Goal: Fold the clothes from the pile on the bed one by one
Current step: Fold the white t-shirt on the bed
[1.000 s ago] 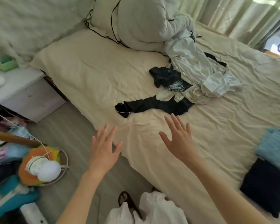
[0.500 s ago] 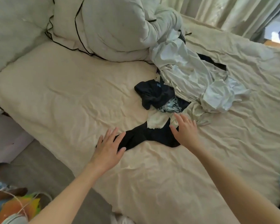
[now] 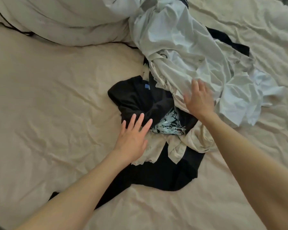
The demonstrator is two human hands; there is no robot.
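Cream bed sheet (image 3: 48, 113) fills my view. My left hand (image 3: 131, 138), fingers straight, reaches the black garment (image 3: 136, 98), which runs back toward me; my right hand (image 3: 200, 100), fingers spread and blurred, hovers over the pale clothes (image 3: 181, 52) in the pile.

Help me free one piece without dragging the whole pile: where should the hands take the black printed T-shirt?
Probably at the bunched black fold on the black printed T-shirt, just past the left hand, coming from the left. That side lies uncovered on the bed sheet. Its right side and the pale print sit tucked under the cream garment, near the right hand.
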